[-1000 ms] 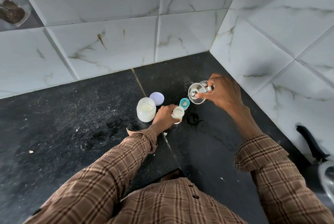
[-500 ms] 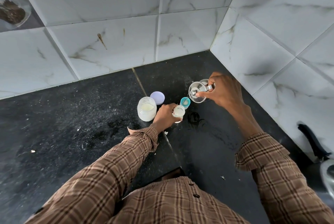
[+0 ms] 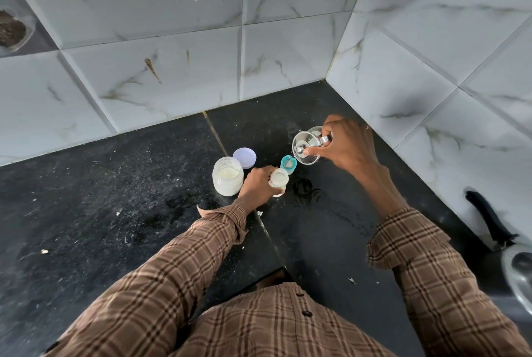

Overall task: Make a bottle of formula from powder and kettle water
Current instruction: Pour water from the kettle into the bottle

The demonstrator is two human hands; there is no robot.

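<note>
My left hand (image 3: 257,181) grips a small clear baby bottle (image 3: 279,178) standing on the black counter (image 3: 115,198); whitish liquid shows in its open mouth. My right hand (image 3: 345,146) holds a small glass kettle with a steel lid (image 3: 306,145) by its handle, tilted toward the bottle, with one finger on the lid knob. A thin stream runs from its spout toward the bottle mouth. A teal bottle ring (image 3: 288,163) lies just behind the bottle. Left of the bottle stands an open jar of pale powder (image 3: 227,175), its lilac lid (image 3: 244,157) lying behind it.
Marble-patterned tiled walls (image 3: 431,68) meet in a corner close behind the kettle. A wet patch (image 3: 306,189) sits on the counter right of the bottle. A steel vessel with a black handle (image 3: 489,221) stands at the right edge. Crumbs dot the counter.
Hardly anything has moved; the kettle stays tilted over the bottle and both hands keep their hold.
</note>
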